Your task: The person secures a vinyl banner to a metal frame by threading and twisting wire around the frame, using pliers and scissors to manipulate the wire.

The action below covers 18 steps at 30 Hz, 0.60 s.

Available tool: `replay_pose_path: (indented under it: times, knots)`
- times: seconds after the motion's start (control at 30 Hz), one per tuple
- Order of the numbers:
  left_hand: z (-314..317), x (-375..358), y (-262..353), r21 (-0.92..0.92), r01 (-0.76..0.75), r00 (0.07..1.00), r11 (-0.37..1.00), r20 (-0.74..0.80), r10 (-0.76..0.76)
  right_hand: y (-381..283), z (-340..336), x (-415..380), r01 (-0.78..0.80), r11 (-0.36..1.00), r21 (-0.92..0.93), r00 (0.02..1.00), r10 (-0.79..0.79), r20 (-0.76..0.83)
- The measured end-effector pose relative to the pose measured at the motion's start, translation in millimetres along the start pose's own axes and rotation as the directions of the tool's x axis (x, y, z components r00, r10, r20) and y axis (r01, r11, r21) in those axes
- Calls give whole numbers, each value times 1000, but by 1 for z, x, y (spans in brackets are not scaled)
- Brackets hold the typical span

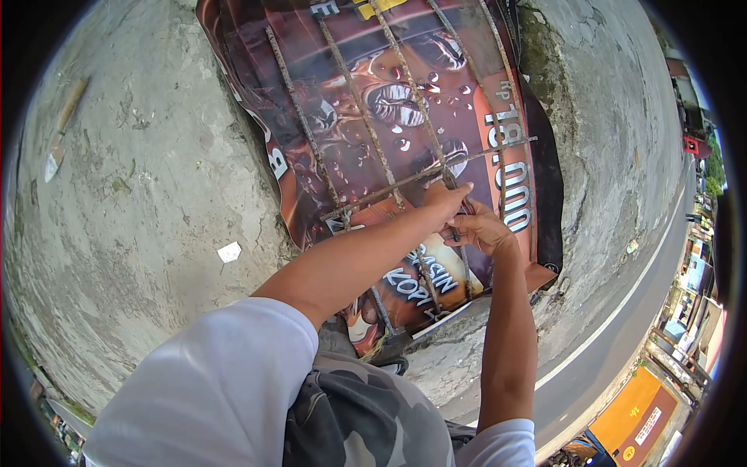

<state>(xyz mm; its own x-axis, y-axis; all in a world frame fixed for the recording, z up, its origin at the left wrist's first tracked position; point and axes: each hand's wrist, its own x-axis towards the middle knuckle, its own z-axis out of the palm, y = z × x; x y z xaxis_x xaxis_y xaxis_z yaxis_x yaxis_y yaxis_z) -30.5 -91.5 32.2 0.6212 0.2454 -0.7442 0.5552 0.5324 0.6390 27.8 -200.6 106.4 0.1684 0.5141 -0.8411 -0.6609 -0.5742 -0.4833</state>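
1) Rough concrete ground [171, 194] is seen on both sides, presumably used as a firm base; beyond it at the right, a road [599, 366] is seen
2) A printed banner [459, 117] is spread over the concrete, probably so that a smooth layer is given
3) Rusty steel bars [373, 198] are laid on the banner, several long ones being crossed by another; the crossing is partly blocked from view by the hands
4) A trowel [56, 156] is set at the far left, well apart from the bars
5) The left hand [450, 199] is held by the crossing, its grip hidden, so its hold cannot be told; the right hand [486, 229] is kept just beside, its grip curled closed around a slim dark item [457, 233], seemingly so that one spot is reached by both
6) A white scrap [229, 252] is seen at the left, obstructing nothing
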Motion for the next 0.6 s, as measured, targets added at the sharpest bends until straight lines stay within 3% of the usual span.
replay_pose_path:
  times: [0.1,0.2,0.4,0.47,0.5,0.6]
  knots:
    - [2,5,-1,-37,60,998,998,21,-59,-1,10,-5,81,992,93,996,-77,-50]
    - [-3,0,6,-37,115,988,993,108,-111,6,3,4,99,990,106,995,-99,-3]
    - [-8,10,6,27,74,971,997,224,-78,11,8,18,-9,914,-406,940,-131,-316]
    - [-8,9,12,73,128,964,989,225,-142,31,12,30,10,548,-837,768,-540,-345]
    - [-7,7,16,95,154,959,984,226,-172,39,15,35,-56,292,-955,652,-713,-256]
    - [10,-1,21,-3,147,989,989,21,-147,29,46,23,-371,228,-900,653,-625,-428]
